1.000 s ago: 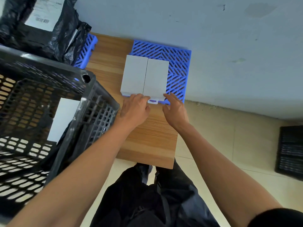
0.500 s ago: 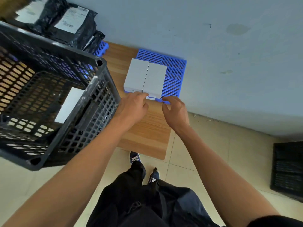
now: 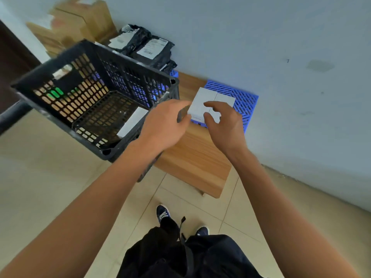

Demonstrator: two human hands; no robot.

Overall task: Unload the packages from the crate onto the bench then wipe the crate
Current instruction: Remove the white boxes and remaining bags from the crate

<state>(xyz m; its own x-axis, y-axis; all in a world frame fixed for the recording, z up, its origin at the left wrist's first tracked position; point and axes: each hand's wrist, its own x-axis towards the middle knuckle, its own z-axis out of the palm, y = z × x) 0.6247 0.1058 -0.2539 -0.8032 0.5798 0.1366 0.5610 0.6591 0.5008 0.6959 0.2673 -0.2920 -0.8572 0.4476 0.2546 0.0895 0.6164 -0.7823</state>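
Two white boxes lie side by side on the blue mat.
Left hand and right hand hover loose-fingered just before the mat, grasping nothing.

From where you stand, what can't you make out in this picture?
- Left hand, head view: motion blur hides its fingertips.
- Shipping labels on the black mailer bags: print too small.
- White box in the crate: partly behind the mesh wall.
- Near edge of the white boxes: covered by the right hand.
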